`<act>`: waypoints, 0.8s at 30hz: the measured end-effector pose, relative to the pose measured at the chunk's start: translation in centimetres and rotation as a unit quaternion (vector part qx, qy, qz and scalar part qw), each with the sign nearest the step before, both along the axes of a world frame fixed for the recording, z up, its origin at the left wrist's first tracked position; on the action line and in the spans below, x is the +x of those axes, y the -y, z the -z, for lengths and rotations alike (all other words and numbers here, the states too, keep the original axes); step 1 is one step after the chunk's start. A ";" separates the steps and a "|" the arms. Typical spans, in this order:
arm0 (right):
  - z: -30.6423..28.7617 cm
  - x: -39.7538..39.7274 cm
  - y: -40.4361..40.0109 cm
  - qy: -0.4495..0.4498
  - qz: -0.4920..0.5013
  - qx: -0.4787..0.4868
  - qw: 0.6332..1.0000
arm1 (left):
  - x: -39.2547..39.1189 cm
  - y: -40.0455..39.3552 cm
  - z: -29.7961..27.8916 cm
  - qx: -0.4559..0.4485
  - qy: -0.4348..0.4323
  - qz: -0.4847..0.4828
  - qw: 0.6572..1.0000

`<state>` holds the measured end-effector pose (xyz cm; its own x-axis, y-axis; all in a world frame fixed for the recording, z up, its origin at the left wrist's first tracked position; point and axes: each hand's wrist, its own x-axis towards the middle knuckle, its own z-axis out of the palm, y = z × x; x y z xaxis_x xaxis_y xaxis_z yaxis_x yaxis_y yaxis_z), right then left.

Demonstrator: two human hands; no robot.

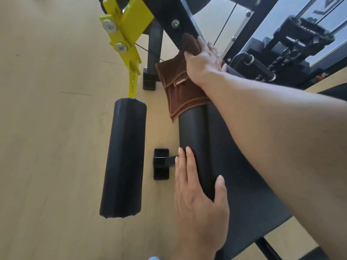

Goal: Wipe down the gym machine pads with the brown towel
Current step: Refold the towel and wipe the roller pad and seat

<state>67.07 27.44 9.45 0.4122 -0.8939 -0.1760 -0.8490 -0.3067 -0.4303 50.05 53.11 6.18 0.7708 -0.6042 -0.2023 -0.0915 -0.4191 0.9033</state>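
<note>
The brown towel [180, 87] lies bunched over the far end of a black seat pad [234, 166]. My right hand [203, 61] presses on the towel's top, fingers curled into the cloth against the black frame bar [174, 17]. The towel's lower part hangs down over the pad's rolled front edge [193, 132]. My left hand [199, 199] rests flat on that rolled edge nearer to me, fingers apart, holding nothing. A separate black roller pad [123, 156] hangs from a yellow arm [125, 32] to the left.
A black machine foot [161, 164] stands on the light wooden floor [47, 128] between the roller and the seat. The weight stack and cables [293, 47] fill the upper right. A dark upright post [153, 59] stands behind the towel.
</note>
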 end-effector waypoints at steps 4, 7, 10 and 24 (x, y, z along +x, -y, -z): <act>-0.6 0.8 1.4 0.022 0.108 0.001 0.994 | -0.1 -0.2 0.0 -0.009 -0.013 -0.003 1.000; -0.7 0.7 1.3 0.010 0.098 -0.003 0.995 | 0.1 -0.2 -0.1 -0.008 -0.033 -0.003 0.999; -1.1 -0.4 0.2 -0.048 0.015 0.015 0.999 | 0.2 -0.5 -0.7 -0.011 -0.050 -0.016 0.999; -0.8 -10.8 -12.3 -0.067 -0.125 -0.023 0.990 | -2.0 -12.6 0.9 0.078 -0.194 -0.105 0.972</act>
